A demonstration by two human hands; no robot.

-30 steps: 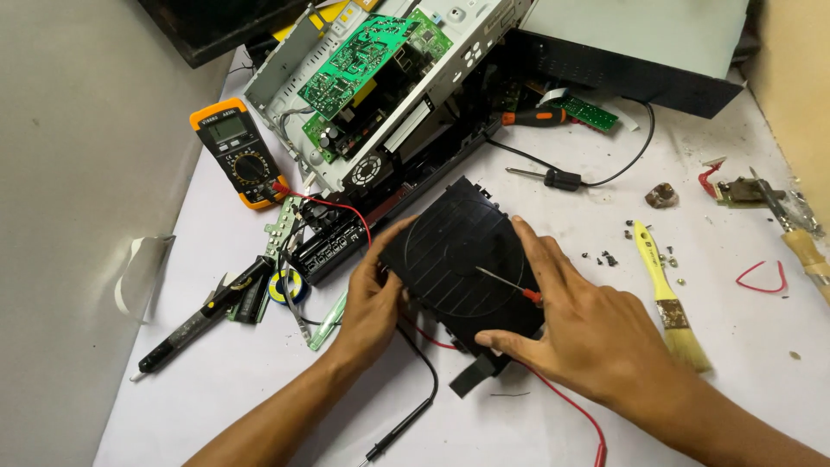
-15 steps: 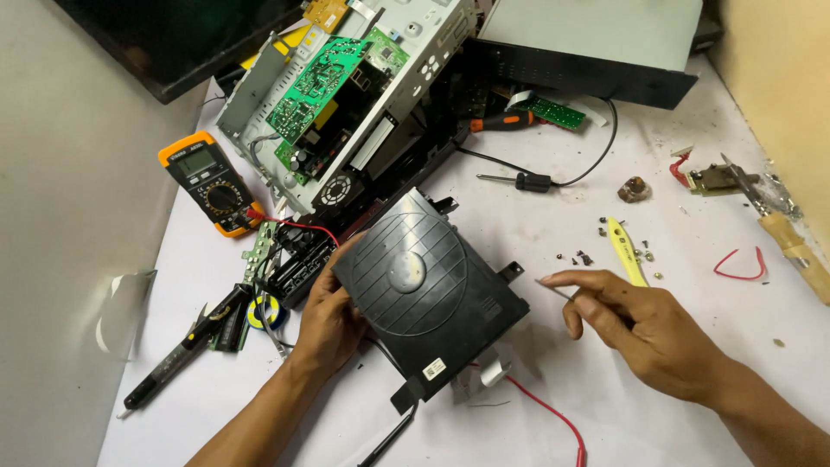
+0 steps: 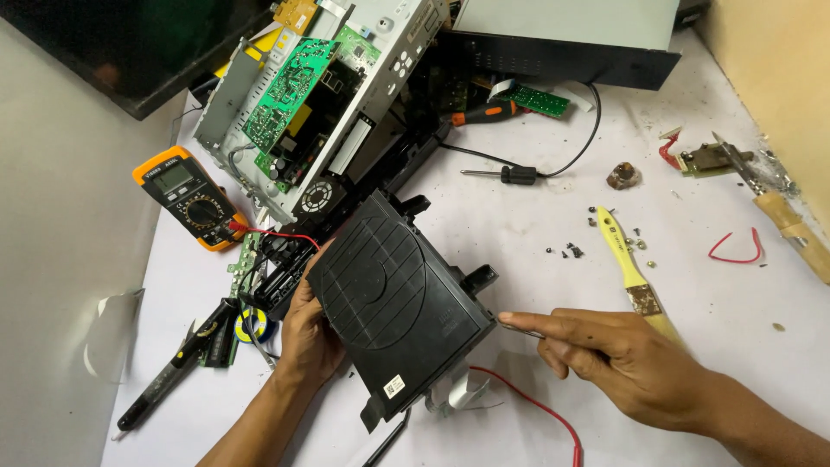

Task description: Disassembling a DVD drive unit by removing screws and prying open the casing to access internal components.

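Left hand [image 3: 309, 339] grips the tilted black drive unit [image 3: 398, 303]; right hand [image 3: 624, 363] pinches what looks like a thin metal tool [image 3: 519, 328] at its corner.

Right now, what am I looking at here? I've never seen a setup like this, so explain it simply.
This is one view from a camera worn on a person's head, looking down at their two bare hands over a white work table. The left hand has its grip on a black plastic drive unit, tilted up on edge. The right hand pinches a thin metal tool at that unit's corner. Around them lie an orange multimeter, an opened metal chassis with a green circuit board, a yellow-handled brush, a small screwdriver and loose screws.
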